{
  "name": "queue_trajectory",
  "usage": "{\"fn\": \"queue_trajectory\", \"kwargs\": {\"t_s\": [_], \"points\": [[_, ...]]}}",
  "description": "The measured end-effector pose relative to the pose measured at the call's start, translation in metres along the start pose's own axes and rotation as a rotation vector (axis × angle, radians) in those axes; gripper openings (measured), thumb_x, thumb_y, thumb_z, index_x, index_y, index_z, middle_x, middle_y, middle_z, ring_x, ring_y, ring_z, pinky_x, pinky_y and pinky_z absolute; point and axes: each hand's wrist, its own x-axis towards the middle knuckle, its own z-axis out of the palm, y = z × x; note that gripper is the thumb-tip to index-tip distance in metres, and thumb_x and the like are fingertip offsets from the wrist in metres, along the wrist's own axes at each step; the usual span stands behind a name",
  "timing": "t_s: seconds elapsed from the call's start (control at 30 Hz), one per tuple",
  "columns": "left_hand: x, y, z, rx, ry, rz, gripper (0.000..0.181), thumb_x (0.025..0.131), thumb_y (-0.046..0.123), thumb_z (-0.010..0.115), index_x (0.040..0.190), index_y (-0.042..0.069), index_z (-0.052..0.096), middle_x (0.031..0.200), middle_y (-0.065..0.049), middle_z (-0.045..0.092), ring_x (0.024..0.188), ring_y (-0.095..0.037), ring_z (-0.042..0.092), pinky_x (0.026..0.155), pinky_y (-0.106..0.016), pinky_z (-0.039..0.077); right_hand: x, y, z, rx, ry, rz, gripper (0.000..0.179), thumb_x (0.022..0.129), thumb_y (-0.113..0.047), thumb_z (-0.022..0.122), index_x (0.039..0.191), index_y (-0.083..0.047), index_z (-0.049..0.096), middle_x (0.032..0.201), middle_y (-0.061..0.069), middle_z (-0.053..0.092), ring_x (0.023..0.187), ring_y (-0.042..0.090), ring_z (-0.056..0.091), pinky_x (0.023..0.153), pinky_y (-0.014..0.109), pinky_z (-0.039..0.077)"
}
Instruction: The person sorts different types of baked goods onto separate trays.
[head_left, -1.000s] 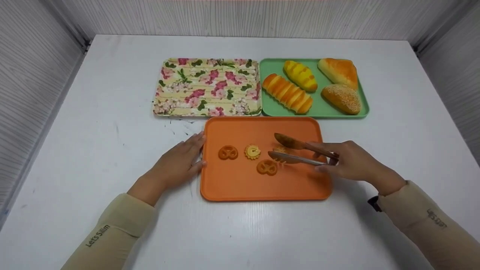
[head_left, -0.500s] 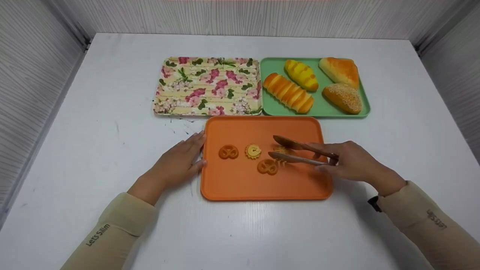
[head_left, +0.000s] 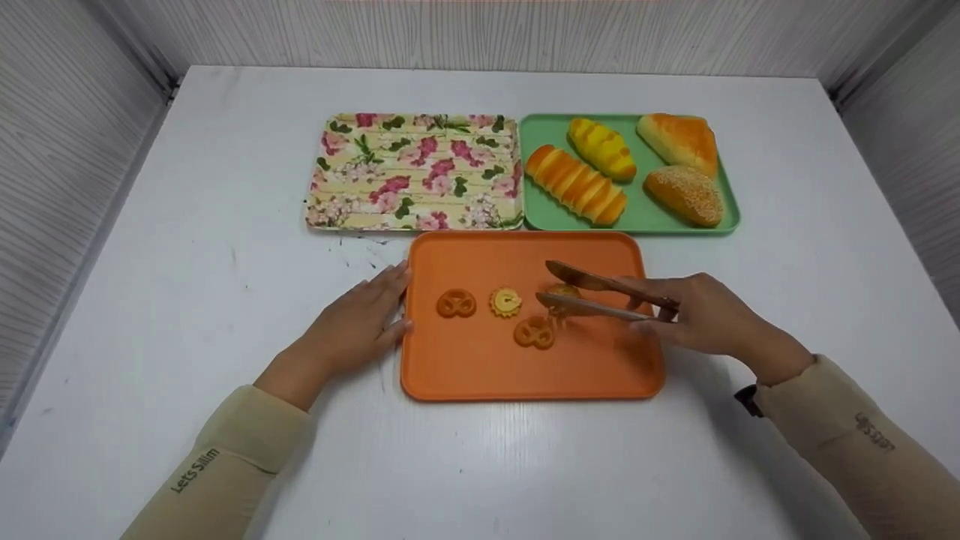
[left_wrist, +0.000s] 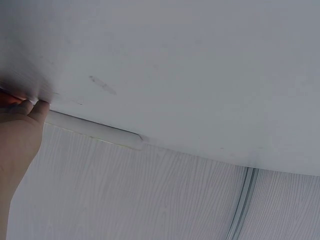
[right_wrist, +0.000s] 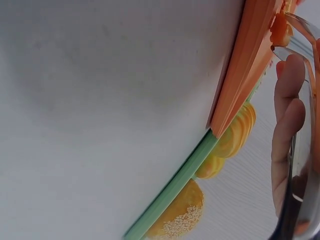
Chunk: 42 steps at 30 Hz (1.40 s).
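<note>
My right hand [head_left: 701, 315] holds metal tongs [head_left: 604, 283] over the right half of an orange tray [head_left: 465, 371]. Between the tong tips is a small, round golden cookie [head_left: 566, 290], partly hidden by the nearer arm. The right wrist view shows the tips on either side of this orange-brown cookie [right_wrist: 281, 31]. Two brown pretzel cookies, one at the left [head_left: 456, 303] and one below the tongs [head_left: 534, 332], lie on the tray with a pale scalloped cookie [head_left: 505, 302]. Fingers extended, my left hand [head_left: 349, 326] touches the tray's left edge.
Behind the orange tray, a floral tray [head_left: 420, 172] stands at the left. Beside it a green tray [head_left: 637, 217] carries several breads, among them a striped roll [head_left: 576, 185] and a sesame bun [head_left: 684, 196]. Panelled walls [head_left: 480, 37] enclose the white table [head_left: 225, 300].
The tongs and right hand have shifted slightly up and away from me, and more of the round cookie now shows between the arms. The left hand stays at the tray edge.
</note>
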Motion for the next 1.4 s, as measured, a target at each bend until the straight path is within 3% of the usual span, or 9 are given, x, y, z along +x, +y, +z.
{"fn": "queue_trajectory", "kwargs": {"t_s": [0.3, 0.53, 0.77, 1.2, 1.4], "points": [[-0.001, 0.000, -0.001, -0.010, 0.016, 0.020, 0.071, 0.101, 0.045, 0.039, 0.153, 0.007, 0.010, 0.158, -0.007, 0.012, 0.144, -0.021, 0.010, 0.114, -0.043, 0.015, 0.004, -0.003, -0.002, -0.039, -0.037, 0.004, 0.058, 0.085, -0.017, 0.074, 0.138, -0.020, 0.053, 0.093, -0.013, 0.067, 0.064, 0.003, 0.056, 0.056, 0.025, 0.048], [-0.001, -0.002, 0.001, -0.003, 0.018, 0.025, 0.071, 0.101, 0.045, 0.039, 0.154, 0.007, 0.008, 0.159, -0.008, 0.011, 0.144, -0.021, 0.009, 0.114, -0.044, 0.015, 0.007, -0.008, -0.007, -0.112, -0.068, 0.009, 0.054, 0.087, -0.025, 0.071, 0.138, -0.019, 0.054, 0.092, -0.015, 0.066, 0.063, 0.003, 0.053, 0.056, 0.026, 0.046], [0.000, -0.002, 0.001, -0.007, 0.012, 0.018, 0.071, 0.101, 0.046, 0.037, 0.153, 0.007, 0.009, 0.159, -0.006, 0.010, 0.144, -0.020, 0.008, 0.114, -0.044, 0.014, 0.008, -0.010, -0.011, -0.149, -0.053, -0.020, 0.054, 0.085, -0.020, 0.074, 0.135, -0.015, 0.056, 0.087, -0.011, 0.068, 0.057, 0.003, 0.050, 0.052, 0.025, 0.044], [-0.001, 0.002, -0.001, -0.008, 0.030, 0.021, 0.072, 0.100, 0.042, 0.043, 0.153, 0.006, 0.011, 0.158, -0.009, 0.014, 0.144, -0.022, 0.012, 0.114, -0.045, 0.015, 0.014, -0.012, -0.012, -0.109, -0.013, -0.037, 0.053, 0.085, -0.025, 0.074, 0.134, -0.017, 0.058, 0.078, -0.007, 0.067, 0.056, 0.004, 0.051, 0.048, 0.025, 0.043], [-0.001, 0.003, -0.003, -0.009, 0.018, 0.015, 0.072, 0.100, 0.043, 0.042, 0.153, 0.006, 0.010, 0.158, -0.009, 0.013, 0.144, -0.022, 0.011, 0.114, -0.044, 0.015, 0.014, -0.012, -0.013, -0.127, -0.033, -0.038, 0.053, 0.085, -0.024, 0.074, 0.134, -0.016, 0.058, 0.084, -0.005, 0.068, 0.057, 0.003, 0.052, 0.049, 0.025, 0.045]]}}
